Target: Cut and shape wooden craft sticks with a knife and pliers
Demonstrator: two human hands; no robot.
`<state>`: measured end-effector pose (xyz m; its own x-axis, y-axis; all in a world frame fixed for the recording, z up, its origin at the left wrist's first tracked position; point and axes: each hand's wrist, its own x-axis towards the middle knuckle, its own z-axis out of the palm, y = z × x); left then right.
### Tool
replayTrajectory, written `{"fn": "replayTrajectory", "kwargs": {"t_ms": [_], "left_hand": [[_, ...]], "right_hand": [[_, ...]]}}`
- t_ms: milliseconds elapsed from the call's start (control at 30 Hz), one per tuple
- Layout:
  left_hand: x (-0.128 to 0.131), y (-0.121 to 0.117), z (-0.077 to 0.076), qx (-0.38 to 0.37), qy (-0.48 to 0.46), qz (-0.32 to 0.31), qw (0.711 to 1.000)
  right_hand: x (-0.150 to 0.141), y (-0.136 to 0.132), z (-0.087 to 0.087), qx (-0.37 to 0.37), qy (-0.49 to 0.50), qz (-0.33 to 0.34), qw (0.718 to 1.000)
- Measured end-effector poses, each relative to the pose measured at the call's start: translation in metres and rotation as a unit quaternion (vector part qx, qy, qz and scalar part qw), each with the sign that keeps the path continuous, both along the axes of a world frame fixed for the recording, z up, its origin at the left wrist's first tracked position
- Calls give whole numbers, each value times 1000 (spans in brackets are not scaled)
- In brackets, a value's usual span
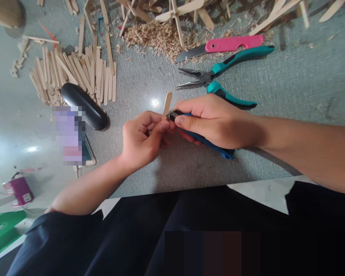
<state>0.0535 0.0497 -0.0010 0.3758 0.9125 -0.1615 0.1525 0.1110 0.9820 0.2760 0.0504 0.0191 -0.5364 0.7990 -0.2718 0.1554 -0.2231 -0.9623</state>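
Between the thumb and fingers of my left hand [145,134] a wooden craft stick [168,102] is pinched, its rounded end pointing away from me. My right hand [215,122] is wrapped round a blue utility knife [218,148] with a dark metal head. The knife's short blade tip meets the stick, or lies very close to it, just above my left thumb. Both hands are close together over the grey textured table [138,180]. My fingers hide the stick's lower end and part of the knife's handle.
Beyond my hands lie teal-handled pliers [207,78], a pink-handled knife [232,43] and wood shavings [155,36]. Glued stick structures [178,11] stand at the back. To the left are loose craft sticks [83,69], a black case [84,107] and a phone [89,151].
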Motion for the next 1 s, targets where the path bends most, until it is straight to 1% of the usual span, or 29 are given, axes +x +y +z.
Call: {"fn": "replayTrajectory", "kwargs": {"t_ms": [100,167,267,367,467,567,700,800,900,1000], "left_hand": [[-1,-3,-4,3,16,8,1000],[-1,-6,-6,25,31,11,999],[-3,-9,-6,87,76,5,993],[-4,-9,-4,160,118,-4,980],[-3,-7,-3,215,129,-6,968],[-3,-6,-3,246,139,-9,959],[-3,-5,-4,255,146,-18,956],[-4,-5,-5,241,142,-19,960],[-4,-4,-5,204,110,-18,973],[-4,-1,-5,142,34,-30,989]], "right_hand": [[-3,-2,0,11,-33,-21,999],[-5,-5,0,28,-68,-41,996],[-8,-10,0,62,-117,-54,990],[-10,-15,1,89,-141,-58,984],[-12,-17,2,92,-154,-56,982],[-13,-16,2,91,-167,-42,981],[-15,-15,2,91,-176,-46,979],[-15,-13,4,69,-171,-42,982],[-12,-9,4,37,-128,-37,990],[-8,-6,5,3,-60,-22,998]]}}
